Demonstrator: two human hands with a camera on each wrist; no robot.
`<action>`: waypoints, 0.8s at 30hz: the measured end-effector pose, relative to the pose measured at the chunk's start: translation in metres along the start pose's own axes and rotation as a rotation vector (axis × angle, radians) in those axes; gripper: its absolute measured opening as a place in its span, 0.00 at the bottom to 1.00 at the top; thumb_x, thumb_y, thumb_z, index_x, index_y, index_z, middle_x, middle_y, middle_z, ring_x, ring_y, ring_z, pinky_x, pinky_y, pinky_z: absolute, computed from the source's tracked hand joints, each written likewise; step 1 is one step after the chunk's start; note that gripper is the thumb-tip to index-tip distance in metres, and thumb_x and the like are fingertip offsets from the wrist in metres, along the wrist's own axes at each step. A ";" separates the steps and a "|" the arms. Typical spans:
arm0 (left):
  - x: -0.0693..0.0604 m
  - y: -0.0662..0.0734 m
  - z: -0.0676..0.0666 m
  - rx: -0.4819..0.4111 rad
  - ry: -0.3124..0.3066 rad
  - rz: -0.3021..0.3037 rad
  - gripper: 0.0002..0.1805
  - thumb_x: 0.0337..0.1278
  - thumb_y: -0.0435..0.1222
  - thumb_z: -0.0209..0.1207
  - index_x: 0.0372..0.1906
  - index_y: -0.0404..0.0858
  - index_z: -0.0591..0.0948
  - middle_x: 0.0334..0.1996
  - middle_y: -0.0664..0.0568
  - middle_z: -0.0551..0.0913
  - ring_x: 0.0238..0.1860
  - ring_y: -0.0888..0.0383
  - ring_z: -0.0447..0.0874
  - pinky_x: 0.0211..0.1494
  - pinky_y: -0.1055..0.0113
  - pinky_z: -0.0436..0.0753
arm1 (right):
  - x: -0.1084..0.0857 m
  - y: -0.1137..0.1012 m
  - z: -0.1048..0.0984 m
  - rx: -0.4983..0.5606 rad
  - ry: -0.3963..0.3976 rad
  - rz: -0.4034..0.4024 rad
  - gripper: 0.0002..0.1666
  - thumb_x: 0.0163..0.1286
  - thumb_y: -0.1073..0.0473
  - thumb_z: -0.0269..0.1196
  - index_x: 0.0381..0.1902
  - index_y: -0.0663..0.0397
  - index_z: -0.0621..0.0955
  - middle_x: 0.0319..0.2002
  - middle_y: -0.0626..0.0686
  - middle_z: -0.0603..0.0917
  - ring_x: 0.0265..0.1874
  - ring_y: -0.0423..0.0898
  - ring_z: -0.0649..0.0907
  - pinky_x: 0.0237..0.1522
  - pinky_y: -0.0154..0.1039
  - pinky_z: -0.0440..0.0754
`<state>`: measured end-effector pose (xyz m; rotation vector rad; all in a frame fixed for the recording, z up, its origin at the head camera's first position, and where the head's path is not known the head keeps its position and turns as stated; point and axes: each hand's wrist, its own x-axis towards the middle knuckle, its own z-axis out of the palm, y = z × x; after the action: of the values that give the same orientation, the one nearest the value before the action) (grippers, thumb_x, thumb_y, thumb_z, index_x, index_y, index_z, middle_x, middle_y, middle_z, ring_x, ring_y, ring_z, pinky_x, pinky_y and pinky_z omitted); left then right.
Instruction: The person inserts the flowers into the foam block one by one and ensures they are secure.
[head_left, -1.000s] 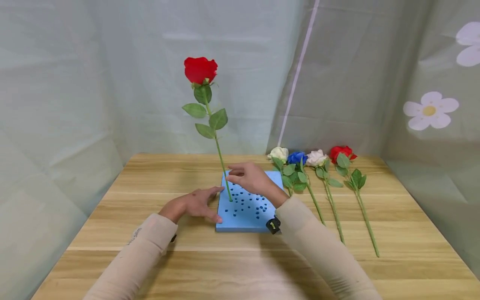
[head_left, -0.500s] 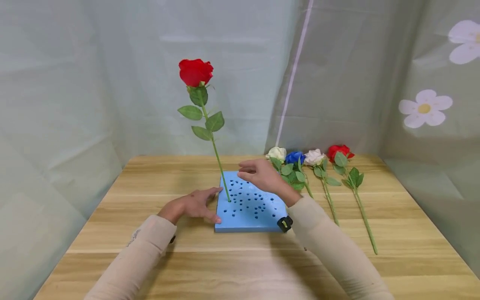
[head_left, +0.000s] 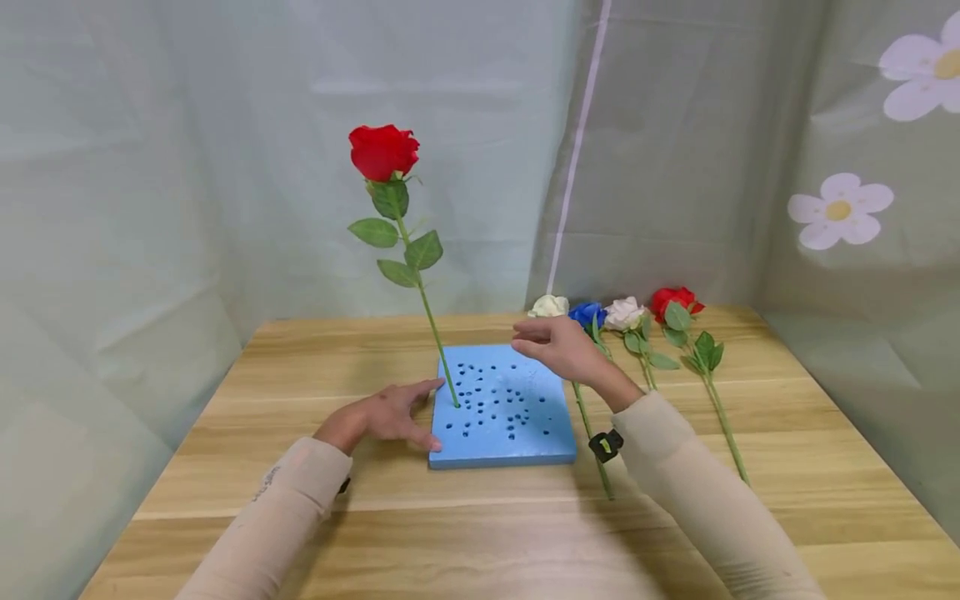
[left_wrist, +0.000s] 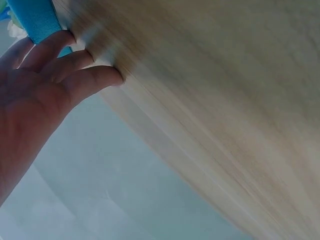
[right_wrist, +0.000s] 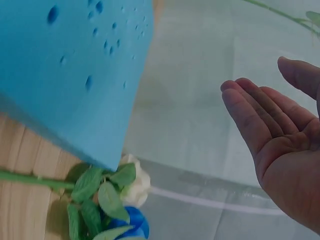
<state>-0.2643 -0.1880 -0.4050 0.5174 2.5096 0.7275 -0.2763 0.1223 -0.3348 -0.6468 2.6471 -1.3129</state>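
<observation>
A blue foam board (head_left: pixel 498 446) dotted with holes lies flat on the wooden table. One red rose (head_left: pixel 384 152) stands in a hole near its left side, its stem leaning left. The left hand (head_left: pixel 386 414) rests at the board's left edge, thumb and a finger spread against it; the left wrist view shows this hand (left_wrist: pixel 45 85) with fingers spread on the table. Empty, the right hand (head_left: pixel 562 346) hovers above the board's back right part, and in the right wrist view that hand (right_wrist: pixel 285 130) has its fingers extended, clear of the board (right_wrist: pixel 75 80).
Right of the board lie a white rose (head_left: pixel 549 306), a blue rose (head_left: pixel 588 314), a pale pink rose (head_left: pixel 625 313) and another red rose (head_left: pixel 677 303), blooms toward the table's back edge. Curtains hang behind and at both sides of the table (head_left: pixel 300 533).
The right hand has moved right, away from the standing rose's stem, toward the lying roses. The left hand has stayed at the board's edge. The view has shifted slightly.
</observation>
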 end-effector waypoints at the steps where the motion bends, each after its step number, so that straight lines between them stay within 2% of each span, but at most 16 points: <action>1: 0.000 0.000 0.000 0.002 0.000 -0.003 0.62 0.40 0.58 0.76 0.79 0.47 0.56 0.74 0.36 0.60 0.75 0.39 0.56 0.73 0.40 0.58 | -0.001 0.002 -0.002 0.000 0.004 0.001 0.27 0.75 0.56 0.61 0.66 0.63 0.76 0.57 0.58 0.83 0.56 0.53 0.82 0.56 0.49 0.80; 16: 0.000 0.003 -0.001 0.001 -0.001 -0.017 0.62 0.40 0.60 0.75 0.80 0.46 0.56 0.75 0.37 0.60 0.74 0.40 0.56 0.72 0.40 0.59 | -0.024 0.025 -0.036 -0.042 0.068 0.033 0.26 0.75 0.54 0.61 0.65 0.64 0.77 0.58 0.61 0.82 0.58 0.57 0.81 0.56 0.52 0.80; 24: 0.000 0.003 0.004 0.006 0.040 -0.009 0.60 0.43 0.61 0.73 0.79 0.44 0.57 0.75 0.38 0.60 0.75 0.41 0.57 0.72 0.41 0.59 | -0.040 0.043 -0.048 -0.074 0.094 0.020 0.26 0.76 0.54 0.59 0.64 0.67 0.76 0.60 0.65 0.80 0.58 0.60 0.80 0.56 0.54 0.80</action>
<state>-0.2609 -0.1841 -0.4062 0.4983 2.5499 0.7339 -0.2682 0.1973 -0.3415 -0.5795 2.7816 -1.2757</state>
